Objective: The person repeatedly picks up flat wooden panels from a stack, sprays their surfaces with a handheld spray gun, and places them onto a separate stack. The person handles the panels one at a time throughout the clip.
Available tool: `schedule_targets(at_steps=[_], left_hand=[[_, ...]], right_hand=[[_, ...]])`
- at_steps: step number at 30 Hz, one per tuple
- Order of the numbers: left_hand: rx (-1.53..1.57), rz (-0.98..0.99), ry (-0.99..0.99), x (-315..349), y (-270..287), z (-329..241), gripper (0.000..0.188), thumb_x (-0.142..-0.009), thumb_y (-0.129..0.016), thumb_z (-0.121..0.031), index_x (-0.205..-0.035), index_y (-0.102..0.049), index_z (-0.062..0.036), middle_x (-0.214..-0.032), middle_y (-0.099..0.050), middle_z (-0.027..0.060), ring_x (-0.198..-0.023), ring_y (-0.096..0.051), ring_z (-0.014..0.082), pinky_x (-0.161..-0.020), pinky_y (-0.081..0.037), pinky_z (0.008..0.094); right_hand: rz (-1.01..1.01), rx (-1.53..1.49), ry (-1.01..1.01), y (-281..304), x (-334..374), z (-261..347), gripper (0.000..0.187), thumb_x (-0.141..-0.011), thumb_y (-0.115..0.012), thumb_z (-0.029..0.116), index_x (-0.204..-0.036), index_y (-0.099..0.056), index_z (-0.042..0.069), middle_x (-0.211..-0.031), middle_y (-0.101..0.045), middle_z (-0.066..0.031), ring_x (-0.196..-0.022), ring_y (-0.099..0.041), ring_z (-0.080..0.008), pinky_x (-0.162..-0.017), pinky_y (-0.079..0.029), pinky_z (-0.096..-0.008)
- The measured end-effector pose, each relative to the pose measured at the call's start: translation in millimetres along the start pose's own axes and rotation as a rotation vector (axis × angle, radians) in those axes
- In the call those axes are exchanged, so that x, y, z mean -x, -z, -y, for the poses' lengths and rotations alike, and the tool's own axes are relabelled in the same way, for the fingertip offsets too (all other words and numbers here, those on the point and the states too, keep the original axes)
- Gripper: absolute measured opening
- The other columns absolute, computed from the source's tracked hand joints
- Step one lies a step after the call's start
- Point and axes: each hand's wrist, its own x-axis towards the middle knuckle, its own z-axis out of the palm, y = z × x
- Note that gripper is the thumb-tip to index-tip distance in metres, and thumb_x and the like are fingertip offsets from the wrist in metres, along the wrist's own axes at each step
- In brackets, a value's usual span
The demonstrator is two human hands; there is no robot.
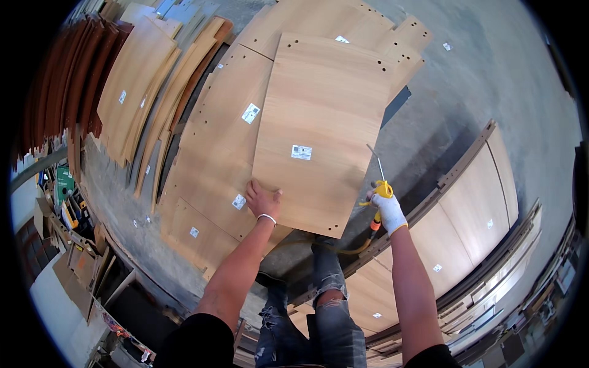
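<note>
our left grip [261, 199] lies flat and spread, bare, on the near corner of the top wooden panel [319, 132]; our right grip [388, 210], in a white glove, is closed around a yellow air blow gun [381, 190], its thin nozzle aimed at the panel's right edge; a yellow hose [351, 249] trails below; the panel rests atop a stack of panels [211, 172] on the concrete floor [491, 80]; more boards [132, 86] lean at left.

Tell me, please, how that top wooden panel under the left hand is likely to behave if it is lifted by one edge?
The top panel looks flat, thin and broad, so probably stiff but awkward for the left hand alone. Its smooth laminate face may slide over the panels below. The right hand grips an air blow gun.
</note>
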Motion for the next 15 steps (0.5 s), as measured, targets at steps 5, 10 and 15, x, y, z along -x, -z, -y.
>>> schedule_targets(at_steps=[5,10,15], left_hand=[[0.009,0.074,0.218,-2,5,1,0.103,-0.067,-0.082,-0.052,-0.144,-0.034,-0.0019,-0.138,-0.043,0.0198,-0.126,-0.042,0.0383,-0.103,-0.038,0.0518],[0.055,0.091,0.153,-11,7,26,0.090,-0.071,-0.083,-0.046,-0.137,-0.044,0.0017,-0.130,-0.052,0.0202,-0.119,-0.049,0.0378,-0.101,-0.042,0.0477],[0.579,0.571,0.114,-11,35,126,0.059,-0.082,-0.076,-0.039,-0.121,-0.061,0.0025,-0.117,-0.065,0.0180,-0.109,-0.061,0.0285,-0.097,-0.047,0.0394]], right_hand=[[0.168,-0.002,-0.158,-41,-14,-47,0.016,-0.082,-0.067,0.004,-0.098,-0.066,0.003,-0.094,-0.068,-0.0048,-0.091,-0.062,-0.0163,-0.086,-0.048,-0.0315],[0.082,-0.082,-0.172,-55,2,-71,0.018,-0.084,-0.068,0.008,-0.101,-0.066,0.002,-0.095,-0.070,-0.0060,-0.084,-0.063,-0.0154,-0.078,-0.050,-0.0291],[0.164,-0.121,-0.287,-57,38,-87,0.013,-0.083,-0.066,0.005,-0.095,-0.067,0.004,-0.092,-0.068,-0.0042,-0.083,-0.062,-0.0141,-0.077,-0.048,-0.0281]])
